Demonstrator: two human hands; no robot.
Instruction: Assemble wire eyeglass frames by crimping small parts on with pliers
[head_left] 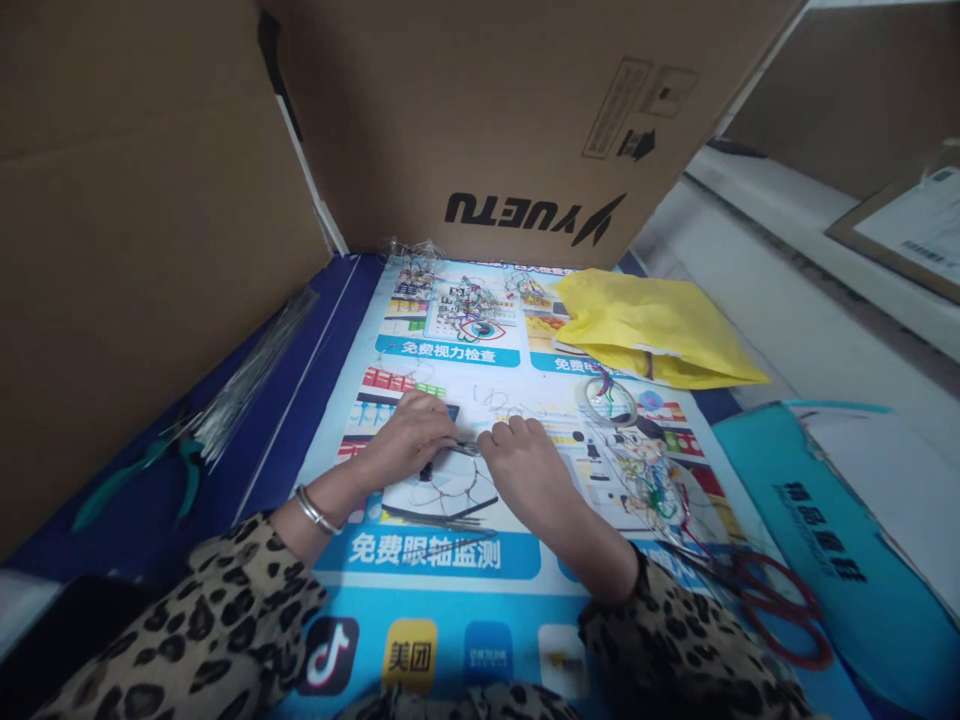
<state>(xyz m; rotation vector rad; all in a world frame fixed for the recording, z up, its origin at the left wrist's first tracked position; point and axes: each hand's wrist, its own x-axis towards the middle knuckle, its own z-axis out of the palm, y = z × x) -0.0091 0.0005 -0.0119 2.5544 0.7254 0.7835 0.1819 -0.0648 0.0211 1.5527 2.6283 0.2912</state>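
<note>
My left hand (pixel 411 438) and my right hand (pixel 531 475) meet over the printed sheet, fingers closed in a pinch on thin wire. Between and just below them hangs a net-like piece of wire (pixel 459 492) with open loops, its top edge at my fingertips. How each finger grips is partly hidden. Several thin dark wire lengths (pixel 442 522) lie on the sheet below my hands. Beyond my fingers are loose curled wire bits (pixel 491 398). A silver bangle (pixel 319 512) is on my left wrist.
Cardboard panels (pixel 465 110) stand at the back and left. At left lie a wire bundle (pixel 259 370) and green-handled pliers (pixel 124 487). Rightward are a yellow bag (pixel 660 325), a clear tape roll (pixel 631 408), tangled coloured wires (pixel 656 492), red-handled scissors (pixel 784 600) and a teal printed package (pixel 832 540).
</note>
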